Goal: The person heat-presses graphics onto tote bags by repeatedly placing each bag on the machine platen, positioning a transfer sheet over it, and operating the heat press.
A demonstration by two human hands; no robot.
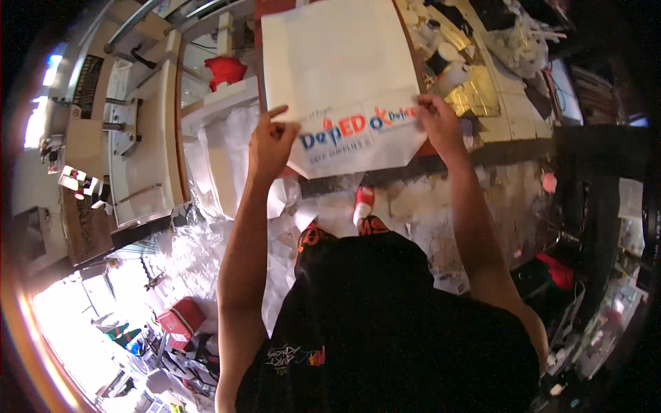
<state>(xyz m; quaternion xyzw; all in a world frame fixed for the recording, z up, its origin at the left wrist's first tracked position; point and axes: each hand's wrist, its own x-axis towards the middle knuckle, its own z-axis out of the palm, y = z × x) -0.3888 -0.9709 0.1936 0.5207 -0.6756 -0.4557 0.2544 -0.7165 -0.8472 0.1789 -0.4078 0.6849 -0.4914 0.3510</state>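
A flat white fabric bag point(341, 58) lies on the reddish-brown board in front of me. Its near end carries blue and red printing and has slanted corners. My left hand point(270, 143) is at the bag's left edge, fingers bent and thumb against the printed part. At the right edge, my right hand point(441, 124) pinches the material beside the print. The near end of the bag reaches slightly past the front of the work surface. Some of each hand's fingertips are hidden against the bag.
Right of the bag, a cluttered table point(509, 124) holds rolls, gold sheet and crumpled clear plastic. A red cloth-like thing point(225, 71) sits to the left, near a metal-fitted wooden frame point(141, 138). Loose white scraps cover the floor around my feet. A red box point(181, 322) stands behind left.
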